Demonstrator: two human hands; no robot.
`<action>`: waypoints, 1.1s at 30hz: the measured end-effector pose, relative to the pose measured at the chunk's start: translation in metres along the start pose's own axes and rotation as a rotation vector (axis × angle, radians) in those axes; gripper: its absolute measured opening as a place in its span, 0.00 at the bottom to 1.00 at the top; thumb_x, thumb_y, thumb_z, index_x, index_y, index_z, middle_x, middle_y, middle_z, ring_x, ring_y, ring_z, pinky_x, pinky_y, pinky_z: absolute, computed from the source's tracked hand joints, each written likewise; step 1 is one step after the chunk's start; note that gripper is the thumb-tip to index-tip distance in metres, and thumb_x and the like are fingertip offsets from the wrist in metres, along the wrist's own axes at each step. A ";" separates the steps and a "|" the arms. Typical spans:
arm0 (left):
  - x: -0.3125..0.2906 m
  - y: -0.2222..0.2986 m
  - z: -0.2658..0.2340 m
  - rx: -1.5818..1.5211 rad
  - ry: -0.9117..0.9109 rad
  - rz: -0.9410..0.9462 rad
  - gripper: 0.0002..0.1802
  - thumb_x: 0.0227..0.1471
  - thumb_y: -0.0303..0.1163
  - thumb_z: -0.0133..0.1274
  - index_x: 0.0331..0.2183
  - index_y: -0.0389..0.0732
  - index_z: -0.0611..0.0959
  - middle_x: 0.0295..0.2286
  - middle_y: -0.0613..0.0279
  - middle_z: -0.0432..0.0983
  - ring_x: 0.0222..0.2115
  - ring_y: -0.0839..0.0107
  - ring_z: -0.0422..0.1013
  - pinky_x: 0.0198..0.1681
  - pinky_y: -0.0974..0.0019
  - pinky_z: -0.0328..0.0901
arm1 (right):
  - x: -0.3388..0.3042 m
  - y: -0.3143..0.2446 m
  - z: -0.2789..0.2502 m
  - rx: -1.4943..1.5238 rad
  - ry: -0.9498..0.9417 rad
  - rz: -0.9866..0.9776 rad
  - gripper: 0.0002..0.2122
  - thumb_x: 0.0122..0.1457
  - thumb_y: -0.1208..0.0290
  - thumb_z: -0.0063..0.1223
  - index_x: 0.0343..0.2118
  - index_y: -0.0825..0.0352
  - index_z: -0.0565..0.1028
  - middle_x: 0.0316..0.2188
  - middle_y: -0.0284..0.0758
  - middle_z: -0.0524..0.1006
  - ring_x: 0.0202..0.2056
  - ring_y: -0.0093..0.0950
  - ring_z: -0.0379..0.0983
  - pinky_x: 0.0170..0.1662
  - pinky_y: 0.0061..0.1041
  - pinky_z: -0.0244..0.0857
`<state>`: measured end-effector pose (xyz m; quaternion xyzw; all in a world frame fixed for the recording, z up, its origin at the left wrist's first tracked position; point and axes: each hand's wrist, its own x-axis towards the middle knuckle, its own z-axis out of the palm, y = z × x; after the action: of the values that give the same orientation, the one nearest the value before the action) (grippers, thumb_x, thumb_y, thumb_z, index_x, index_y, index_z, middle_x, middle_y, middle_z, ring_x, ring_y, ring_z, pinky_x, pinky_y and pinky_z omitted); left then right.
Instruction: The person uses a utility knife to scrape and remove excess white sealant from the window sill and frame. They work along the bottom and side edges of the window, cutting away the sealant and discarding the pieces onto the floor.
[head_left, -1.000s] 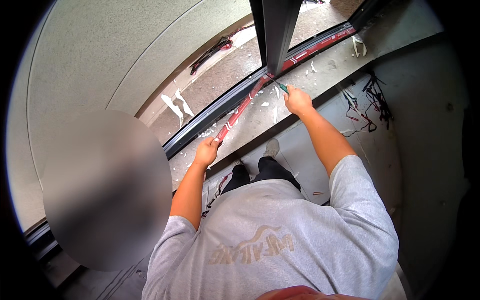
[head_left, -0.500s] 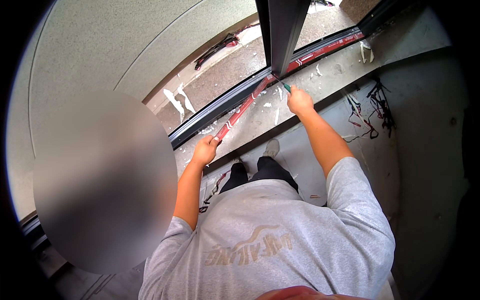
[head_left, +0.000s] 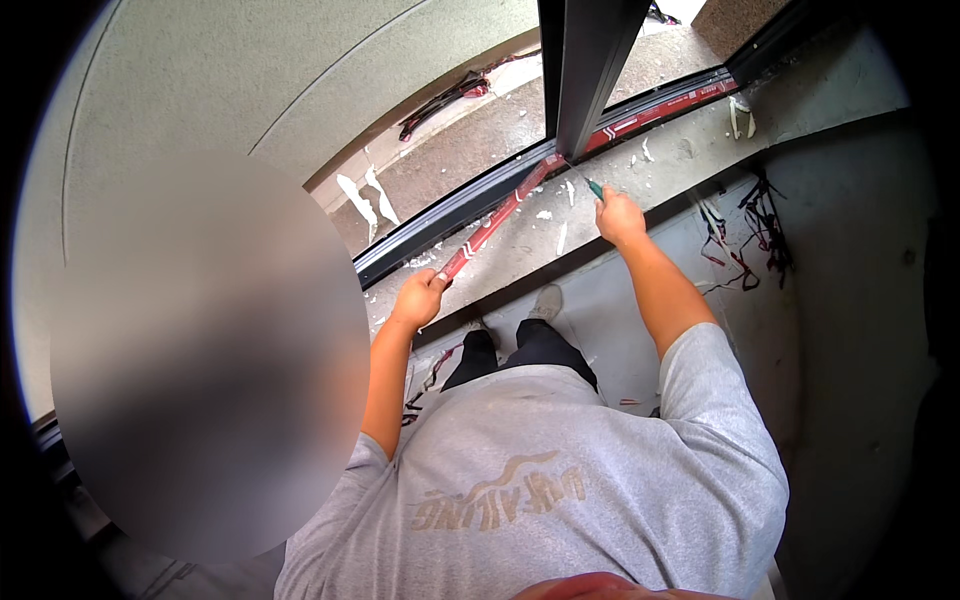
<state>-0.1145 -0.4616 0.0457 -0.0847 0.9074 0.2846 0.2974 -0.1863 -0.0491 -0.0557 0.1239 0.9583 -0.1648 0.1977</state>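
My left hand (head_left: 420, 298) is closed around the near end of a long red strip of tape-like film (head_left: 490, 228). The strip stretches taut and slanting, apart from the dark window frame's lower rail (head_left: 440, 218), up to the foot of a dark upright post (head_left: 585, 80). My right hand (head_left: 621, 216) grips a slim tool with a green handle (head_left: 596, 189). Its thin shaft points at the post's foot, where the strip meets the frame; the tip is too small to make out. Right of the post, more red film (head_left: 660, 108) lies along the rail.
White scraps (head_left: 562, 238) litter the concrete ledge (head_left: 520, 255). Tangled dark and red strips (head_left: 765, 225) lie on the floor at right, another bundle (head_left: 440, 105) beyond the frame. My shoe (head_left: 547, 302) is close below the ledge edge. A blurred patch covers the left.
The view has shifted slightly, moving the frame right and down in the picture. My right hand and the tool have drawn back a little from the post's foot. My left hand still holds the strip.
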 end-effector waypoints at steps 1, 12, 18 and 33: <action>0.001 -0.002 0.000 -0.009 -0.012 -0.012 0.21 0.59 0.44 0.49 0.29 0.34 0.80 0.28 0.41 0.77 0.32 0.44 0.73 0.38 0.51 0.65 | -0.001 -0.002 -0.002 0.016 0.001 -0.018 0.19 0.65 0.57 0.44 0.54 0.61 0.69 0.41 0.50 0.77 0.43 0.49 0.76 0.47 0.47 0.70; 0.004 -0.004 -0.002 0.013 -0.016 -0.010 0.21 0.58 0.44 0.49 0.29 0.34 0.80 0.27 0.42 0.77 0.32 0.47 0.73 0.37 0.51 0.65 | 0.002 -0.027 -0.011 -0.025 -0.009 0.033 0.15 0.65 0.61 0.43 0.49 0.65 0.70 0.40 0.48 0.78 0.43 0.48 0.77 0.47 0.45 0.71; -0.006 0.007 -0.001 -0.027 -0.043 -0.008 0.20 0.60 0.45 0.48 0.31 0.36 0.81 0.28 0.41 0.77 0.32 0.46 0.74 0.38 0.51 0.66 | 0.005 0.005 -0.019 -0.153 -0.125 0.134 0.12 0.62 0.69 0.43 0.45 0.66 0.73 0.41 0.46 0.80 0.45 0.44 0.79 0.47 0.41 0.72; -0.170 -0.056 -0.075 -0.084 0.077 0.223 0.15 0.60 0.38 0.53 0.27 0.39 0.85 0.26 0.56 0.76 0.33 0.61 0.71 0.39 0.58 0.65 | -0.190 0.131 0.118 0.371 0.178 0.074 0.16 0.61 0.59 0.51 0.29 0.71 0.74 0.25 0.49 0.75 0.30 0.46 0.74 0.36 0.43 0.65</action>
<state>0.0041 -0.5530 0.1690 -0.0065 0.9093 0.3501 0.2249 0.0622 -0.0052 -0.1138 0.2074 0.9200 -0.3195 0.0917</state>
